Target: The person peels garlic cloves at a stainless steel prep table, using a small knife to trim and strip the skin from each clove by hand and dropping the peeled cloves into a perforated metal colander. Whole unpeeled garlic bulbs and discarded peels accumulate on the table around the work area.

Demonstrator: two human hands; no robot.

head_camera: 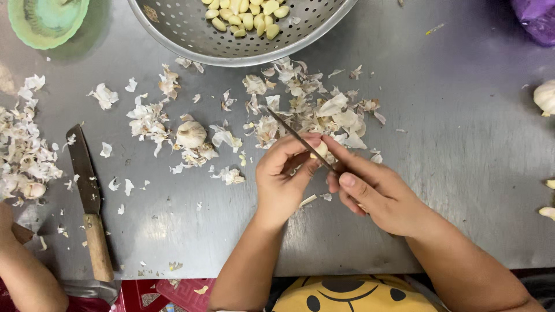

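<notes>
My left hand (284, 176) pinches a small garlic clove (319, 150) between thumb and fingers above the steel table (451, 173). My right hand (370, 188) grips a thin knife (295, 134) whose blade points up and left and lies against the clove. Both hands meet at the middle of the view. Loose garlic skins (315, 110) lie heaped just beyond them. A whole garlic bulb (191, 134) rests to the left among more peelings.
A perforated metal colander (191, 34) with peeled cloves sits at the top. A wooden-handled knife (89, 202) lies at left, a green bowl (46, 20) top left. Another person's arm (23, 271) shows bottom left. Another garlic bulb (545, 97) lies at right.
</notes>
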